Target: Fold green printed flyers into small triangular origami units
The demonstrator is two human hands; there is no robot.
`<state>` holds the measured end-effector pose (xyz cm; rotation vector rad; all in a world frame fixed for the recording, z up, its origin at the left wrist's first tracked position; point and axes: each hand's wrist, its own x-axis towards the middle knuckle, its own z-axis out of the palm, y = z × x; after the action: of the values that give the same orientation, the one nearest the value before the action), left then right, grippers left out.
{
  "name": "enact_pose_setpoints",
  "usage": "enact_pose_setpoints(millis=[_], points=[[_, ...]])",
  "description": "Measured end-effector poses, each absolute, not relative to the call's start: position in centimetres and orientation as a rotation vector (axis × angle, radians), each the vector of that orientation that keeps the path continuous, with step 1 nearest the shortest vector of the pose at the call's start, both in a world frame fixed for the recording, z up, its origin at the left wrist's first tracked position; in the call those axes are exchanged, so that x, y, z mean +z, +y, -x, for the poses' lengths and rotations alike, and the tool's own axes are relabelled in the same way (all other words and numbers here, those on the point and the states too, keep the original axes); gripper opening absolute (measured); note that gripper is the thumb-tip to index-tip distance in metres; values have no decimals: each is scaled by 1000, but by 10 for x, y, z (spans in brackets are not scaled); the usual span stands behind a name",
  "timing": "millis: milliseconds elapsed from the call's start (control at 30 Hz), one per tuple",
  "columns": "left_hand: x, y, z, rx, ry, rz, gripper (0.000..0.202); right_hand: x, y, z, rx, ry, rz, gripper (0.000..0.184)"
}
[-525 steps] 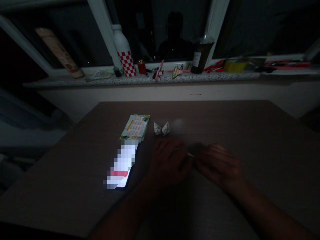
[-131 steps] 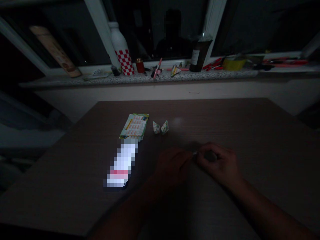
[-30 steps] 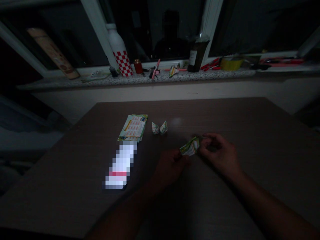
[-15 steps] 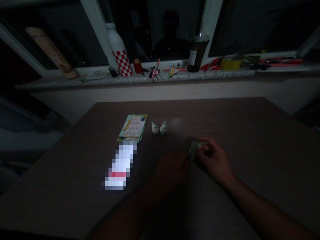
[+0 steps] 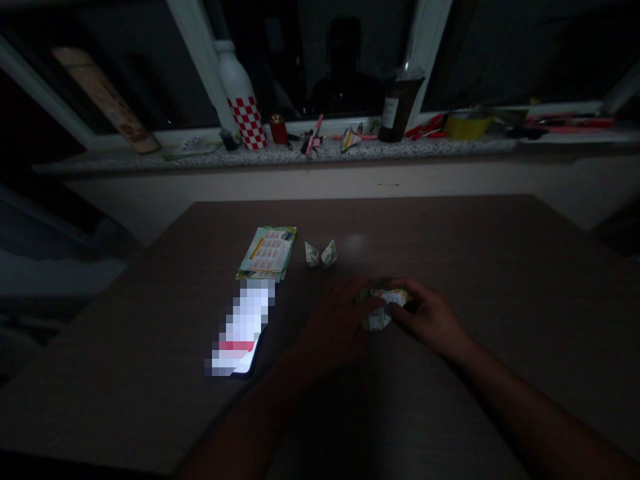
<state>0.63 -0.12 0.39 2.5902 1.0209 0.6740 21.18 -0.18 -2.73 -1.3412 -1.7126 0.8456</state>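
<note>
A small folded piece of printed paper (image 5: 381, 319) is held between my two hands, just above or on the table. My left hand (image 5: 343, 319), dim in the shadow, grips its left side with the thumb over the front. My right hand (image 5: 431, 312) pinches the right side between thumb and fingers. Beyond my left hand stand two small folded paper pieces (image 5: 320, 255) with pointed tips. To their left lies a stack of printed paper sheets (image 5: 267, 252), and a lit phone (image 5: 245, 327) with a blurred-out screen is in front of it.
The brown table (image 5: 475, 253) reaches to the wall under a window. On the granite sill (image 5: 330, 155) stand a white bottle with red checks (image 5: 245, 100), a dark bag (image 5: 397, 110), a small red jar (image 5: 278, 129), a yellow object (image 5: 465, 125) and a tall patterned cylinder (image 5: 107, 100).
The folded paper has been turned, so a broader printed face shows now. My left hand has moved up, its fingers now extended over the paper. The camera view has shifted slightly.
</note>
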Motion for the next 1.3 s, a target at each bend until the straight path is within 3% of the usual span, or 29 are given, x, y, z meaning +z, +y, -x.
enact_pose_setpoints(millis=[200,433,767,1033,1300], points=[[7,5,1,392,854,-2762,35,-33,3,-214,836,-1898,1366,17],[8,10,1,245,845,-2712,16,-31,5,-221,317,-2154,1352,22],[6,11,4,238,844,-2602,25,-28,2,-217,558,-2261,1209,19],[3,18,3,361,920,-2484,14,-27,1,-217,569,-2286,1225,16],[-11,15,-11,325,1283,-2551,21,-22,1,-216,594,-2278,1251,17]])
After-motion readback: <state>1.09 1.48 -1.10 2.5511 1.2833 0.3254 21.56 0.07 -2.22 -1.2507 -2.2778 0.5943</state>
